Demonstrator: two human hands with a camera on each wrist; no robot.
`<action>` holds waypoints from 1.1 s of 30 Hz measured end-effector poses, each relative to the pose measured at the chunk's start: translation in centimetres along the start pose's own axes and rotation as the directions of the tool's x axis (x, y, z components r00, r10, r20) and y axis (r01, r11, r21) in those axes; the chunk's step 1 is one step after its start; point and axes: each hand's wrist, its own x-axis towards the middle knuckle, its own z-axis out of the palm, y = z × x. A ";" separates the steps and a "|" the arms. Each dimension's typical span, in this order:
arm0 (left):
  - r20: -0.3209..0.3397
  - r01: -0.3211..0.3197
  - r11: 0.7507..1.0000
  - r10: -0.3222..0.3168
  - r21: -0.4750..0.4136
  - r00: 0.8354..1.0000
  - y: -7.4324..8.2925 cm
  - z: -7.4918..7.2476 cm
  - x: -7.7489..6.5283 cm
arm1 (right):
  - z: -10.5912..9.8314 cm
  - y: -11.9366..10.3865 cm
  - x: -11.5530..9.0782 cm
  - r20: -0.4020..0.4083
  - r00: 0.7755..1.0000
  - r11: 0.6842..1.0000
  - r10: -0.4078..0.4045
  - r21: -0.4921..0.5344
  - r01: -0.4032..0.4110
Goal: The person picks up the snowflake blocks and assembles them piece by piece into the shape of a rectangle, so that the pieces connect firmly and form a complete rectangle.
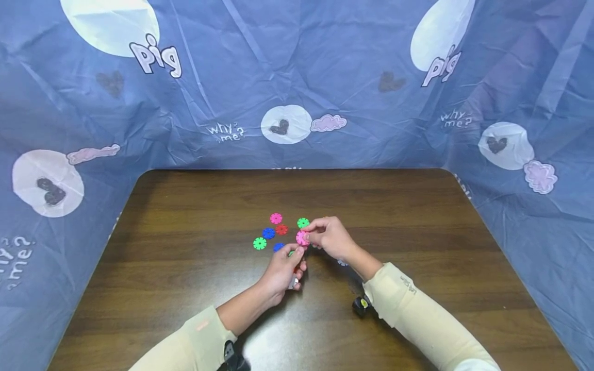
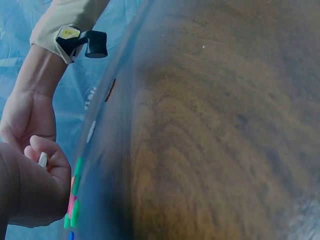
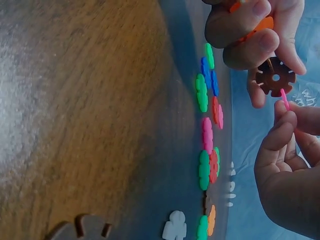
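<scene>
Between the thumb and fingertips of my right hand point(image 1: 332, 238) is a pink notched plastic disc point(image 1: 301, 238), seen nearly edge-on in the right wrist view. My left hand point(image 1: 280, 272) curls around several joined discs. An orange disc point(image 3: 259, 29) shows between its fingers, and a brown disc point(image 3: 276, 78) sticks out beyond them. The pink disc's edge meets the lower rim of the brown one, close to a notch. In the left wrist view, a pale disc edge point(image 2: 43, 160) shows inside the left hand; the rest of the held pieces are covered by fingers.
Loose discs lie flat on the wooden table point(image 1: 185, 247) just beyond the hands, among them a pink one point(image 1: 276, 218), a red one point(image 1: 281, 230), a blue one point(image 1: 268, 233) and a green one point(image 1: 260, 243). A white disc point(image 3: 174, 226) lies by the right forearm.
</scene>
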 end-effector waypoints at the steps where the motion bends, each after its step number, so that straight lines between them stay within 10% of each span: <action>1: -0.001 -0.002 1.000 0.002 0.003 1.000 0.0 0.0 0.0 | 0.0 0.0 0.0 0.000 1.000 1.000 -0.001 -0.002 0.001; 33: 0.062 0.035 0.994 -0.029 -0.101 0.998 0.6 0.4 0.3 | -0.7 0.6 0.4 0.092 0.996 1.000 -0.009 -0.023 0.011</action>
